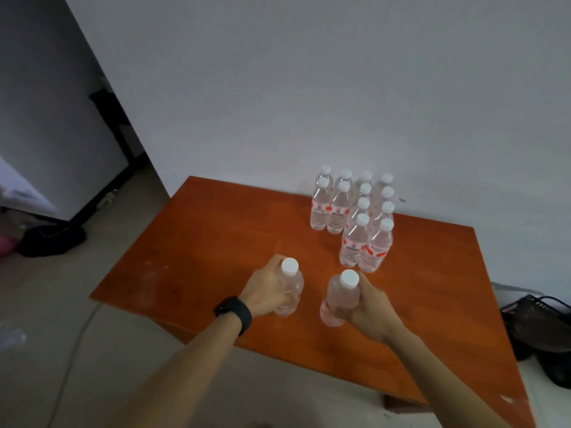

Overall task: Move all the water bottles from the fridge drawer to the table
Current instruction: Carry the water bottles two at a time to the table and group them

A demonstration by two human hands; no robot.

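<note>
Head view looks down on an orange-brown rectangular wooden table (216,230), and every place below is given against this table. Over its near middle the left hand (267,288) grips a clear plastic water bottle (292,293) with a white screw cap, fingers curled round the body from the table's left side, the bottle close to upright. Just beside it, toward the table's right side, the right hand (372,308) grips a second clear plastic water bottle (335,296) round its upper body and shoulder; this one tilts, with its white cap leaning toward the table's far right and its base toward the near edge. The 2 held bottles are near each other but apart. Whether either base touches the tabletop cannot be told. A black wristband (234,313) sits on the left wrist, above the table's near left edge. On the table's far right part, against the white wall (309,88) behind the table, stands a group of 12 clear plastic water bottles (355,237), all upright with white caps and red-marked labels: 2 files of 4 on the table's right side and 2 files of 2 next to them toward its left, packed close together. The nearest pair of that group stands just beyond the right hand's bottle. On the pale floor left of the table lies a dark bag (52,239), and right of the table sits a black object with cables (539,325), its kind unclear.
</note>
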